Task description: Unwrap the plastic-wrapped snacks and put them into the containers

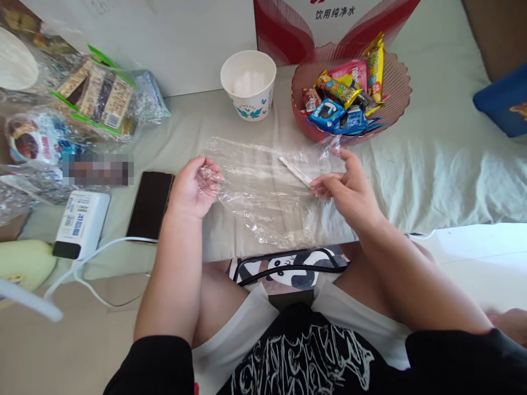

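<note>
A clear plastic bag [263,192] is stretched out between my two hands above the cloth-covered surface. My left hand [197,186] has its fingers curled around the bag's crumpled left end. At the right, my right hand [346,189] pinches the bag, its forefinger raised near the upper corner. A thin white strip [295,171] runs from my right fingertips toward the bag's middle; whether it is part of the bag I cannot tell. Beyond the bag stand a white paper cup [249,88] with a blue-green leaf print and a pink ribbed bowl [395,93] of wrapped snacks.
A black phone [150,206] and a white power bank [82,225] with a white cable lie at the left. Packaged snacks [94,96] are heaped behind them. A red and white carton [329,27] stands at the back, and a blue object [504,101] at the far right.
</note>
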Demonstrator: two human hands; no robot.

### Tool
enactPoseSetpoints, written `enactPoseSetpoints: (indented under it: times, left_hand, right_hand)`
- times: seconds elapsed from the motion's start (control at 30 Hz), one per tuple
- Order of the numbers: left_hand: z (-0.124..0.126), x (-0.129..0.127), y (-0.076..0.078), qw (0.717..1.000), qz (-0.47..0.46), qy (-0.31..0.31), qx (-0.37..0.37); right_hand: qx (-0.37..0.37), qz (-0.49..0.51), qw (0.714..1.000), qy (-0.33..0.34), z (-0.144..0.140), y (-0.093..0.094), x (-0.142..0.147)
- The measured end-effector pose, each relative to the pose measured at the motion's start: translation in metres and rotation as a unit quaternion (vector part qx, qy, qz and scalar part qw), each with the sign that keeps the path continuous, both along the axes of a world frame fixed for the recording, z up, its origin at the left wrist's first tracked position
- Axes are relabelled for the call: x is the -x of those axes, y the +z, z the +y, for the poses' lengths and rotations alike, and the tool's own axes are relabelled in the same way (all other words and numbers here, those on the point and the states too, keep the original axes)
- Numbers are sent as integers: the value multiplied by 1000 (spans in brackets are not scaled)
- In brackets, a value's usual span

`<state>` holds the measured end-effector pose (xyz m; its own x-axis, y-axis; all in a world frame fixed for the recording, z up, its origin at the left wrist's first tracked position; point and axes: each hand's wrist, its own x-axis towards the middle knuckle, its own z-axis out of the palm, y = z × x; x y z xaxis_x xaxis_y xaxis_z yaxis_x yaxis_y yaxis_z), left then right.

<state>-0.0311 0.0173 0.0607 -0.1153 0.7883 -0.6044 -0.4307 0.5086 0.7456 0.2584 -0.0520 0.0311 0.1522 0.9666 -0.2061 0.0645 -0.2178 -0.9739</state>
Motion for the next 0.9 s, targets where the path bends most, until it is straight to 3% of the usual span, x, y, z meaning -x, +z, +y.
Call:
enactPoseSetpoints:
  times: [0.1, 0.13, 0.27, 0.37, 0.6, 0.7, 0.8, 0.9]
  left_hand:
    - [0, 1, -7, 997, 11, 65, -45]
    - [0, 2, -9, 996, 12, 58, -62]
    - [1, 9, -19, 993, 21, -12, -114]
    - [0, 12, -22, 994, 40, -16, -96]
    - [-13, 2, -7, 976, 141, -163, -27]
    - [-17, 2, -5, 963, 189, -192, -13]
    - [-18, 7, -5, 959, 162, -229, -32]
    - [-20, 11, -4, 956, 112, -251, -105]
  right_hand:
    - [-55, 2, 998, -40, 4, -3, -4]
    - [-65, 4, 997, -49, 5, -3, -5]
    - [-44, 9, 998, -42, 6, -4, -5]
    - [-16, 7, 1000, -20, 6, -2, -3]
    - [-47, -22, 997, -57, 6, 4, -4]
    - [-62, -39, 996, -60, 7, 3, -5]
    - [-72, -45, 994, -75, 8, 1, -6]
    - [-104, -42, 990, -83, 7, 2, -9]
